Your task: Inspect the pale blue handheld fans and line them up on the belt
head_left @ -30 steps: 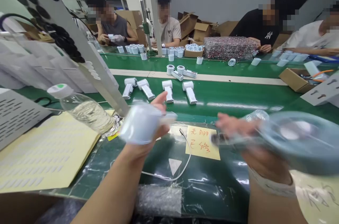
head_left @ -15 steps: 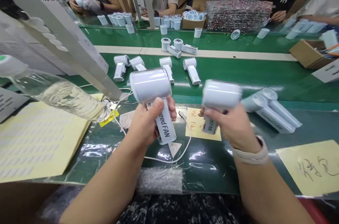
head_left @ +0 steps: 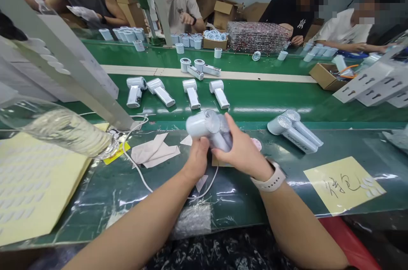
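Observation:
Two pale handheld fans are brought side by side in front of me, heads up. My left hand [head_left: 197,158] is closed round the left handheld fan [head_left: 198,125] from below, with the thumb on top. My right hand [head_left: 244,149] wraps the other handheld fan [head_left: 225,130] from the right, its fingers partly hidden behind it. A white wristband [head_left: 269,176] is on my right wrist. Beyond my hands, several white handheld fans [head_left: 191,93] lie on the green belt. To the right rests a pair of fans [head_left: 293,130], one printed "Speed FAN".
A tilted clear bottle [head_left: 63,129] and a sticker sheet [head_left: 28,193] are left, beside a metal post [head_left: 92,66]. A white cable [head_left: 140,176] loops across the bench. Right lies a yellow note [head_left: 338,189]. Several people work beyond the belt [head_left: 270,95].
The two fans, held apart before, are now together near the middle. My right hand has moved left. The view has shifted, showing more of the right side.

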Tool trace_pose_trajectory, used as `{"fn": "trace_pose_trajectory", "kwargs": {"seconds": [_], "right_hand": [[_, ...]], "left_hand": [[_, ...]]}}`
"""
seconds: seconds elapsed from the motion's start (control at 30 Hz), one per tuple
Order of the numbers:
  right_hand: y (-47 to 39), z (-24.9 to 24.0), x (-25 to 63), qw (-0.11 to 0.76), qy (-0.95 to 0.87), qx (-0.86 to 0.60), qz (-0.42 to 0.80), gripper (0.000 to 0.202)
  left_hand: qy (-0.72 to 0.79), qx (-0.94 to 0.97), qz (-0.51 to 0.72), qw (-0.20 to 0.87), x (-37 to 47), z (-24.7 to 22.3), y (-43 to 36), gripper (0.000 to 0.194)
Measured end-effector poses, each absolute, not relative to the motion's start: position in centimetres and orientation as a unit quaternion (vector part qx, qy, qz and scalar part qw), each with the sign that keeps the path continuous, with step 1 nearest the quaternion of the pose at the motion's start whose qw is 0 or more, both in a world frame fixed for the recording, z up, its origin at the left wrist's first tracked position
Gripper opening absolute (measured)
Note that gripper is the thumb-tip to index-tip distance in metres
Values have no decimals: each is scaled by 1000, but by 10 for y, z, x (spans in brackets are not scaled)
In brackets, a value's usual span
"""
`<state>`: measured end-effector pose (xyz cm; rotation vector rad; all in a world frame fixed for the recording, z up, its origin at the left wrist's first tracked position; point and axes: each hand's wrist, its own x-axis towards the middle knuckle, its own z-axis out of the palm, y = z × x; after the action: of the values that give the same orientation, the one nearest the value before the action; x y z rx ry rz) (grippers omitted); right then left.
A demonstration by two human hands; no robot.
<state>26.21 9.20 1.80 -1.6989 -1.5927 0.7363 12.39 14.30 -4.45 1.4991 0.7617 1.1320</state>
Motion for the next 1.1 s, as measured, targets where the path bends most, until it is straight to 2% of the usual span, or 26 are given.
{"fn": "trace_pose_trajectory", "kwargs": {"seconds": [0.13, 0.33, 0.43, 0.5, 0.57, 0.63, 0.67, 0.8, 0.93, 1.0, 1.1], "right_hand": [[81, 9, 307, 204, -601, -767, 93, 85], [51, -27, 349, 185, -569, -783, -167, 52], [53, -22, 340, 196, -552, -778, -227, 47], [69, -12, 320, 237, -591, -741, -211, 49], [97, -2, 295, 263, -659, -692, -135, 47], [137, 4, 271, 226, -688, -690, -23, 41], [160, 5, 262, 186, -648, -739, 9, 37], [236, -4, 248, 180, -508, -842, 15, 27], [272, -20, 233, 182, -443, -877, 40, 33], [278, -24, 222, 186, -452, -871, 50, 35], [277, -21, 218, 197, -478, -853, 72, 34]], "left_hand": [[372, 628, 441, 522, 121, -49, 151, 67], [382, 620, 469, 500, 118, -43, 158, 47], [380, 627, 470, 492, 121, -44, 157, 44], [380, 632, 472, 482, 123, -44, 156, 43], [383, 636, 476, 471, 124, -44, 156, 43], [387, 645, 479, 452, 123, -42, 157, 42], [388, 653, 480, 439, 123, -42, 157, 42], [397, 670, 478, 407, 121, -39, 156, 38], [408, 650, 492, 412, 120, -35, 151, 33], [396, 639, 503, 427, 121, -31, 148, 32], [373, 512, 546, 548, 123, -29, 148, 32]]}}
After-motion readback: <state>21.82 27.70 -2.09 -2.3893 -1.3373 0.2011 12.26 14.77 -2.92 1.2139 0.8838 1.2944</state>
